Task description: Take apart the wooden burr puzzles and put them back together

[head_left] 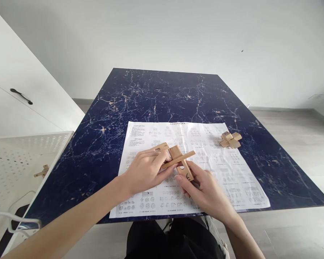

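Note:
Over a printed instruction sheet (205, 138), both my hands hold interlocking wooden puzzle pieces. My left hand (148, 169) is closed, its thumb and fingers pinching a narrow wooden piece (187, 155) that lies slantwise across a wider one. My right hand (202, 187) grips the lower end of that wider flat wooden piece (185, 172), which has a round hole and dark marks. Another wooden piece (162, 146) with a slot shows just beyond my left fingers; whether it is joined to the others I cannot tell. My fingers hide part of the pieces.
An assembled wooden puzzle (230, 140) sits at the sheet's right edge. The dark blue marbled table (156, 97) reaches toward the wall. At the left stand a white perforated basket (13, 158) with a small wooden piece (41, 171) inside, a white cable (16, 217) and a cabinet (21, 72).

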Demonstrator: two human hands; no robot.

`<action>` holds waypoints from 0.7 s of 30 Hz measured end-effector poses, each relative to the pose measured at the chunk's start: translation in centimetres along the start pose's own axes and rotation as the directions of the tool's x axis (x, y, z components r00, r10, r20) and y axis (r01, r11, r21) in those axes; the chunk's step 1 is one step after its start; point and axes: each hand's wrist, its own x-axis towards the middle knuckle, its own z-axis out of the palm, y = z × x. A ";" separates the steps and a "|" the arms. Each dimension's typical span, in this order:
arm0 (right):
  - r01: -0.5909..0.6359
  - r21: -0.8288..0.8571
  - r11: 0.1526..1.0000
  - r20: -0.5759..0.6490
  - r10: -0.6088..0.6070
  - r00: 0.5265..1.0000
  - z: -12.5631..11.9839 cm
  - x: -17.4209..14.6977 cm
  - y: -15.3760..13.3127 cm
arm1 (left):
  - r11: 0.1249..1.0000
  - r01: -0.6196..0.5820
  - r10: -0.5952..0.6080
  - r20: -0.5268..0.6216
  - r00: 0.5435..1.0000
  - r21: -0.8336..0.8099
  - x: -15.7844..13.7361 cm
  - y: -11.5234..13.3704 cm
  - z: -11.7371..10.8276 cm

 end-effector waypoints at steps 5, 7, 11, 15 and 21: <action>-0.001 -0.010 1.000 0.008 0.001 1.000 0.0 0.0 0.0 | 0.998 -0.016 0.017 -0.028 0.999 0.053 -0.1 -0.1 0.1; 0.002 -0.019 1.000 -0.002 -0.002 1.000 0.0 -0.1 -0.1 | 0.998 -0.013 0.015 -0.031 0.999 0.059 -0.1 0.0 0.0; 0.036 -0.061 0.997 -0.026 -0.038 0.999 0.2 -0.1 -0.2 | 0.998 -0.023 0.025 -0.031 0.999 0.059 -0.1 -0.1 0.0; 0.063 -0.099 0.993 -0.028 -0.066 0.997 0.2 -0.1 -0.2 | 0.998 -0.022 0.023 -0.023 0.999 0.054 -0.1 -0.2 -0.1; 0.067 -0.105 0.992 -0.026 -0.070 0.997 0.1 0.0 -0.1 | 0.999 0.022 -0.021 -0.018 1.000 0.024 -0.1 -0.1 0.1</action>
